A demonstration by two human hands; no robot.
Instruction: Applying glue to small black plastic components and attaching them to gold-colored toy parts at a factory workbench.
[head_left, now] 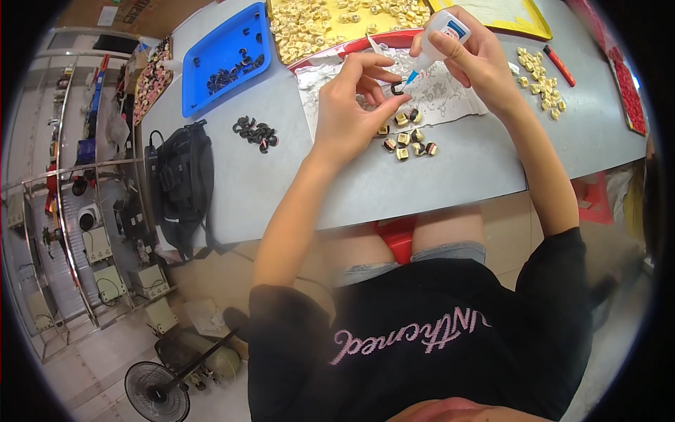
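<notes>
1. Forearms: the left forearm (294,218) rises toward the left part of the white paper sheet (453,104); the right forearm (545,158) slants inward from the sheet's right.
2. Black-and-cream pieces (402,153): loosely clustered, mostly just on the near side of the sheet.
3. Left hand (351,98): raised over the sheet's left part, thumb and forefinger pinching a black curved piece (397,90), the other fingers loosely bent.
4. Right hand (478,60): above the sheet's right part, thumb and fingers wrapped around a tilted squeeze bottle (444,36). Its blue nozzle (413,74) points down and left at the black curved piece above the sheet; contact cannot be told.
5. Blue tray (191,81): left of the sheet and farther away, holding black pieces (223,79).
6. Cream pieces (302,32): massed beyond the sheet.
</notes>
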